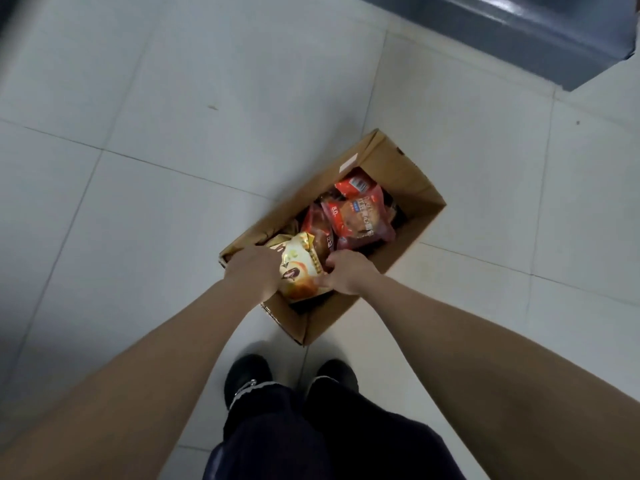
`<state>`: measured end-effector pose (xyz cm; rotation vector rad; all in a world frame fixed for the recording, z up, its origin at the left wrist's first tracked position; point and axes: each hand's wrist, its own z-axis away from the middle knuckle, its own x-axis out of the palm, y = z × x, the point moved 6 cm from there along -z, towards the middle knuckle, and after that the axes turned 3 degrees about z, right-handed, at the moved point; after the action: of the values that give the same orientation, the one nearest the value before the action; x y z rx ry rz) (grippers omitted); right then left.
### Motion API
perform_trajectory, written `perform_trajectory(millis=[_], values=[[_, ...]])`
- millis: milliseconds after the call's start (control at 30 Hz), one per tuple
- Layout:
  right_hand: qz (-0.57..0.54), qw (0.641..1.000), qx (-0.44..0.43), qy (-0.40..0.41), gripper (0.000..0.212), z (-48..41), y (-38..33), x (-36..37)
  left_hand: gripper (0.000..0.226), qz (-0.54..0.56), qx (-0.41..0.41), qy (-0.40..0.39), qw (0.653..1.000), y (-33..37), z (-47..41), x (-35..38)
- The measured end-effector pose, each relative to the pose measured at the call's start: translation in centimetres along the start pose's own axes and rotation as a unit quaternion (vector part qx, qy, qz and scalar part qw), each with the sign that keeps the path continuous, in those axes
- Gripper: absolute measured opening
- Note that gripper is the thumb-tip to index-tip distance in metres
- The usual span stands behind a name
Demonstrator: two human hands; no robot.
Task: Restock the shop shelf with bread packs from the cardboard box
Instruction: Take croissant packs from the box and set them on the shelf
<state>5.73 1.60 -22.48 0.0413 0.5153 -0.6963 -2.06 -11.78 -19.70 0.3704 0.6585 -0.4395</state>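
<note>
An open cardboard box [412, 188] stands on the tiled floor in front of my feet. Red bread packs [356, 216] lie in its far half. At the near end sits a yellow bread pack [299, 268] with a bun printed on it. My left hand [251, 271] grips the yellow pack's left side, and my right hand [348, 271] pinches its right edge with curled fingers. Both hands are inside the box opening. More yellow wrapping shows behind my left hand, partly hidden.
Pale floor tiles [173, 133] surround the box on all sides. A dark grey base of a unit [540, 36] runs along the top right corner. My dark shoes [249, 375] stand just behind the box's near corner.
</note>
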Motion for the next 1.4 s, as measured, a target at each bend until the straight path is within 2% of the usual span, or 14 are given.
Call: perform_trajectory(millis=[100, 233, 267, 367, 500, 600, 667, 800, 933, 1033, 1100, 1167, 1333, 1400], values=[[-0.062, 0.998, 0.013, -0.026, 0.055, -3.7, -0.2, 3.0, 0.024, 0.008, 0.012, -0.002, 1.000, -1.0, -2.7, 2.6], [-0.118, 0.993, 0.026, -0.010, 0.087, -7.5, -0.7, 5.5, 0.023, -0.004, 0.023, -0.006, 1.000, -2.5, -5.3, 5.2], [-0.117, 0.993, 0.034, 0.003, 0.085, -7.8, -0.8, 5.7, 0.021, -0.014, 0.034, -0.004, 0.999, -2.7, -5.7, 5.6], [-0.066, 0.997, 0.024, 0.039, 0.055, -7.9, -1.4, 5.4, 0.023, -0.028, 0.045, -0.014, 0.998, -3.3, -6.2, 5.9], [-0.059, 0.997, 0.021, 0.045, 0.052, -6.1, -1.7, 2.6, 0.026, -0.004, 0.034, -0.022, 0.999, -3.3, -5.2, 4.4], [-0.096, 0.994, 0.041, 0.041, 0.051, -3.3, -0.7, -0.7, 0.026, 0.024, 0.013, -0.030, 0.999, -2.8, -3.1, 2.7], [-0.121, 0.991, 0.044, 0.045, 0.059, -1.1, 0.0, -2.8, 0.027, 0.049, 0.000, -0.031, 0.998, -2.0, -1.2, 1.1], [-0.203, 0.976, 0.048, 0.070, 0.067, 4.0, 0.2, -7.0, 0.044, 0.156, -0.035, 0.000, 0.987, -0.7, 2.5, -3.6], [-0.318, 0.947, 0.030, 0.042, 0.051, 9.8, -0.4, -10.5, 0.056, 0.241, -0.073, 0.002, 0.968, 0.0, 6.7, -8.4], [-0.353, 0.935, 0.012, 0.007, 0.039, 13.9, -1.4, -13.3, 0.060, 0.274, -0.103, -0.010, 0.956, 0.2, 10.1, -12.2], [-0.354, 0.935, -0.009, -0.002, 0.051, 16.6, -2.4, -15.5, 0.066, 0.330, -0.118, -0.017, 0.937, 0.1, 12.4, -14.5], [-0.366, 0.930, -0.033, -0.011, 0.066, 19.0, -3.5, -17.7, 0.066, 0.420, -0.117, -0.018, 0.900, 0.0, 14.6, -16.8], [-0.361, 0.929, -0.062, -0.048, 0.058, 26.1, -6.5, -22.5, 0.055, 0.626, -0.122, 0.017, 0.770, -0.7, 20.4, -23.3], [-0.355, 0.930, -0.084, -0.051, 0.052, 28.5, -7.9, -24.4, 0.054, 0.663, -0.102, 0.008, 0.741, -0.9, 22.7, -25.6]])
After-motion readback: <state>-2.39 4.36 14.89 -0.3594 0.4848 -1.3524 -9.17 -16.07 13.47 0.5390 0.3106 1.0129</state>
